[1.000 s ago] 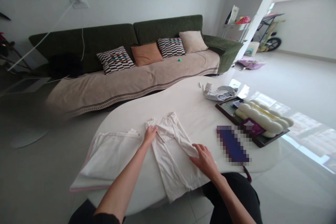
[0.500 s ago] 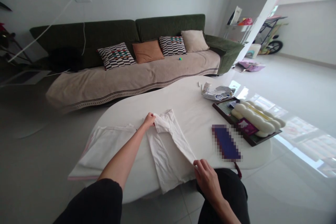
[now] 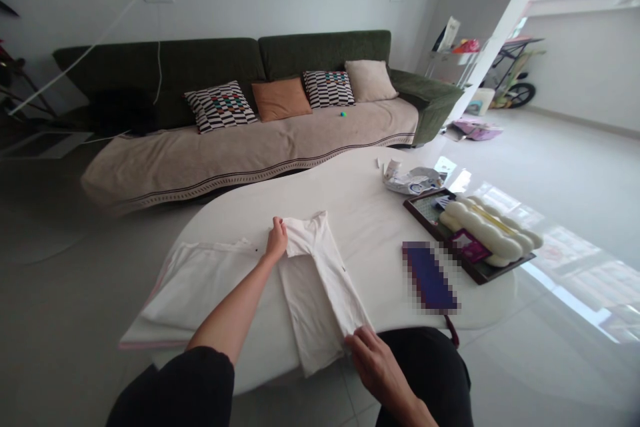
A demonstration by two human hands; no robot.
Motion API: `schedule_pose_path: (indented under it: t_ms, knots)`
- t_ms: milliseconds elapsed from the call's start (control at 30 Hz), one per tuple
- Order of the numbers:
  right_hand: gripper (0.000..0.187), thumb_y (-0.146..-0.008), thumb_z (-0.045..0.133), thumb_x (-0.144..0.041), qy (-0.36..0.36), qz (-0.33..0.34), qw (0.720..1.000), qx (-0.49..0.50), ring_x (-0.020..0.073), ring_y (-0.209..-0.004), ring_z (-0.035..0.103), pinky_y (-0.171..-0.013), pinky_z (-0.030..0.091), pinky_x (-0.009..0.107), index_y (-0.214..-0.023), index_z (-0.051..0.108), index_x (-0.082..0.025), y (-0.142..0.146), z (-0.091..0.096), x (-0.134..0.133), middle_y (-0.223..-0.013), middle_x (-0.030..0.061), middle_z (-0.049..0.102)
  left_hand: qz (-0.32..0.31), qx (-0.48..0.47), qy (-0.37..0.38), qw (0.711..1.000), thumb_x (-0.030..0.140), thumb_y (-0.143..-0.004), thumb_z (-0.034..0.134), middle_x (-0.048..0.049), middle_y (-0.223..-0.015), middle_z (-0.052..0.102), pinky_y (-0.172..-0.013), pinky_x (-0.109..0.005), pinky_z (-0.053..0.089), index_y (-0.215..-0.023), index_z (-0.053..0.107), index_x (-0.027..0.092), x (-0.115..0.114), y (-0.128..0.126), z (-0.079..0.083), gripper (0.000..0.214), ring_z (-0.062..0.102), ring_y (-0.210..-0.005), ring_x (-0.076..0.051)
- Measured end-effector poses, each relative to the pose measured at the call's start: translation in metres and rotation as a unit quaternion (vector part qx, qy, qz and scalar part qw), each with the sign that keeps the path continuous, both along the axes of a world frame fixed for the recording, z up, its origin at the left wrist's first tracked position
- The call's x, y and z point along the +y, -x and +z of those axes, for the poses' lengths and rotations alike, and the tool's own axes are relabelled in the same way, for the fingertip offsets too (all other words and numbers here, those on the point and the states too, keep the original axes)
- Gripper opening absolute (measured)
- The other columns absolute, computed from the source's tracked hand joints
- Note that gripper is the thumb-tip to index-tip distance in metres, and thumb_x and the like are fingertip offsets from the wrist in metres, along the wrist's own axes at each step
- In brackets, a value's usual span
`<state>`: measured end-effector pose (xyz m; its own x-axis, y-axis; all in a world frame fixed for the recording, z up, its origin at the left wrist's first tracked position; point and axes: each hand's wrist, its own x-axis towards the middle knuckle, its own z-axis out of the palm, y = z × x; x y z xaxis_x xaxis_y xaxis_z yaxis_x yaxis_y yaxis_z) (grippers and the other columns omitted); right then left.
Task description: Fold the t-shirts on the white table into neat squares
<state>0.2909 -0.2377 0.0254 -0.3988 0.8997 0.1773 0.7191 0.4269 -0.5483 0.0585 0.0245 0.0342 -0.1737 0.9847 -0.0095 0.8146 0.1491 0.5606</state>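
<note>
A white shirt (image 3: pixel 336 267) lies on the white table (image 3: pixel 280 195), its right side folded over lengthwise towards the middle. My left hand (image 3: pixel 277 239) pinches the far end of the folded-over part, near the shirt's upper left. At the near end, my right hand (image 3: pixel 369 359) grips the bottom edge of the same flap close to the table's front rim. Left of my forearm lies another white cloth (image 3: pixel 195 287), spread flat with a pinkish edge.
On the right stand a dark tray (image 3: pixel 425 208) with a puffy cream case (image 3: pixel 487 230), a blurred-out blue rectangle (image 3: pixel 431 277), and a crumpled plastic package (image 3: pixel 415 180). A green sofa (image 3: pixel 320 47) with several cushions stands behind the table.
Both hands have moved left, drawing the shirt's right side further over and laying it flatter. The right hand has also come slightly nearer.
</note>
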Motion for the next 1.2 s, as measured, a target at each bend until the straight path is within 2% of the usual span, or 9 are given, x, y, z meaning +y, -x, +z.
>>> schedule_pose_path:
  t_ms: [167, 300, 400, 500, 633, 733, 1000, 1100, 1200]
  knots:
    - [0.015, -0.086, 0.041, -0.020, 0.044, 0.011, 0.998, 0.037, 0.0130, -0.070, 0.056, -0.064, 0.046, 0.023, -0.090, 0.055, -0.022, -0.005, -0.001, 0.011, -0.078, 0.0013, 0.056, 0.019, 0.049, 0.005, 0.999, 0.025, -0.082, 0.045, -0.0164, -0.108, 0.055, -0.082, -0.038, 0.041, -0.114, 0.041, 0.015, 0.001, -0.005, 0.000, 0.033, 0.053, -0.103, -0.027]
    - [0.030, -0.085, 0.034, -0.013, -0.013, -0.065, 0.996, 0.060, 0.0167, -0.090, 0.059, -0.077, 0.049, 0.028, -0.102, 0.057, -0.023, -0.012, -0.016, 0.025, -0.097, 0.0071, 0.061, -0.065, 0.079, -0.030, 0.994, 0.022, -0.083, 0.042, -0.0130, -0.119, 0.050, -0.093, -0.035, 0.035, -0.112, 0.050, 0.017, 0.024, -0.035, 0.004, 0.031, 0.045, -0.112, -0.022]
    - [0.045, -0.080, 0.036, -0.009, -0.039, -0.047, 0.998, 0.013, 0.0217, -0.119, 0.043, -0.095, 0.041, 0.037, -0.121, 0.050, -0.020, -0.011, -0.032, 0.035, -0.124, 0.0102, 0.051, -0.128, 0.066, -0.006, 0.990, 0.021, -0.082, 0.043, -0.0056, -0.110, 0.059, -0.092, -0.028, 0.036, -0.104, 0.058, 0.022, 0.049, -0.066, 0.001, 0.027, 0.050, -0.106, -0.017]
    - [0.057, -0.076, 0.036, -0.007, -0.003, -0.018, 0.998, -0.061, 0.0237, -0.128, 0.029, -0.099, 0.035, 0.042, -0.132, 0.040, -0.019, -0.006, -0.046, 0.040, -0.136, 0.0078, 0.039, -0.135, 0.065, 0.034, 0.988, 0.027, -0.081, 0.045, -0.0059, -0.100, 0.064, -0.089, -0.037, 0.037, -0.097, 0.063, 0.023, 0.072, -0.087, -0.003, 0.024, 0.053, -0.100, -0.022]
    - [0.066, -0.073, 0.035, -0.005, 0.030, -0.009, 0.994, -0.104, 0.0230, -0.129, 0.026, -0.099, 0.034, 0.040, -0.137, 0.030, -0.023, -0.004, -0.057, 0.040, -0.140, 0.0040, 0.030, -0.147, 0.062, 0.081, 0.984, 0.037, -0.074, 0.056, -0.0029, -0.087, 0.067, -0.087, -0.048, 0.034, -0.079, 0.066, 0.024, 0.095, -0.093, -0.004, 0.017, 0.058, -0.089, -0.024]
    - [0.068, -0.073, 0.036, -0.005, 0.012, -0.011, 0.995, -0.098, 0.0228, -0.129, 0.027, -0.099, 0.035, 0.040, -0.138, 0.025, -0.024, -0.004, -0.059, 0.038, -0.140, 0.0030, 0.029, -0.162, 0.056, 0.075, 0.982, 0.039, -0.074, 0.055, -0.0004, -0.088, 0.067, -0.087, -0.048, 0.034, -0.083, 0.066, 0.027, 0.102, -0.093, -0.006, 0.018, 0.058, -0.085, -0.021]
    - [0.059, -0.082, 0.038, -0.014, 0.022, -0.010, 0.994, -0.108, 0.0241, -0.130, 0.023, -0.100, 0.032, 0.042, -0.138, 0.024, -0.027, -0.009, -0.037, 0.041, -0.142, 0.0029, 0.024, -0.156, 0.076, -0.054, 0.983, 0.027, -0.086, 0.038, -0.0074, -0.117, 0.053, -0.101, -0.045, 0.023, -0.111, 0.054, 0.023, 0.069, -0.093, 0.000, 0.030, 0.046, -0.110, -0.020]
    - [0.056, -0.086, 0.033, -0.018, 0.024, -0.022, 0.994, -0.103, 0.0217, -0.132, 0.017, -0.103, 0.027, 0.043, -0.140, 0.020, -0.026, -0.009, -0.029, 0.053, -0.144, 0.0026, 0.021, -0.241, 0.075, -0.128, 0.959, 0.027, -0.088, 0.031, -0.0077, -0.128, 0.046, -0.103, -0.033, 0.025, -0.124, 0.044, 0.020, 0.034, -0.081, -0.003, 0.039, 0.038, -0.120, -0.017]
    - [0.054, -0.088, 0.032, -0.024, 0.033, -0.038, 0.993, -0.108, 0.0222, -0.133, 0.014, -0.104, 0.024, 0.045, -0.140, 0.018, -0.023, 0.000, -0.030, 0.067, -0.144, 0.0042, 0.020, -0.291, 0.124, -0.091, 0.944, 0.038, -0.085, 0.039, -0.0095, -0.140, 0.031, -0.105, -0.042, 0.021, -0.134, 0.034, 0.020, -0.004, -0.066, -0.020, 0.053, 0.022, -0.131, -0.025]
